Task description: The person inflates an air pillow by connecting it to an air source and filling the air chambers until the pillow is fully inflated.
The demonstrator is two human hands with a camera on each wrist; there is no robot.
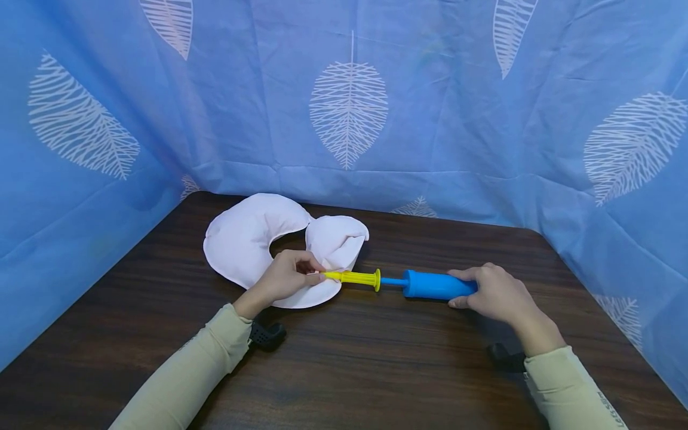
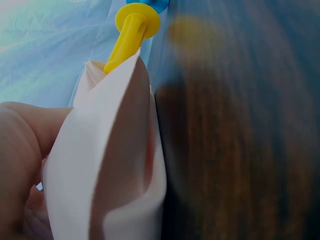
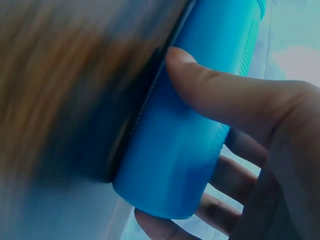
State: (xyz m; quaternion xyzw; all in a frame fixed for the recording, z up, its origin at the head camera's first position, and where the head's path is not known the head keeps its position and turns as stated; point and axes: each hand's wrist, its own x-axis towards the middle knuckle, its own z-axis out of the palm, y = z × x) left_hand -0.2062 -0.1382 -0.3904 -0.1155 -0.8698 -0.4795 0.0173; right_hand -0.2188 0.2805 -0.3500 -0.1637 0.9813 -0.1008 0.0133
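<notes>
A pale U-shaped inflatable neck pillow (image 1: 236, 239) lies at the left of the table, its right end folded and creased. My left hand (image 1: 285, 278) pinches the pillow's edge, where the tapered yellow tip of a hand air pump (image 1: 438, 285) meets it. In the left wrist view, the pump's yellow part (image 2: 131, 37) runs down into a fold of the pillow (image 2: 80, 165), which hides its end. A blue rod joins the yellow part to the pump's blue barrel. My right hand (image 1: 497, 292) grips the barrel's far end, thumb on one side and fingers around the other.
The dark wood-grain table (image 1: 376, 370) has rounded far corners. A blue curtain (image 1: 430, 107) with white leaf prints hangs along the back and both sides. A black wrist strap piece (image 1: 267, 336) sits at the left sleeve, another (image 1: 506, 358) at the right.
</notes>
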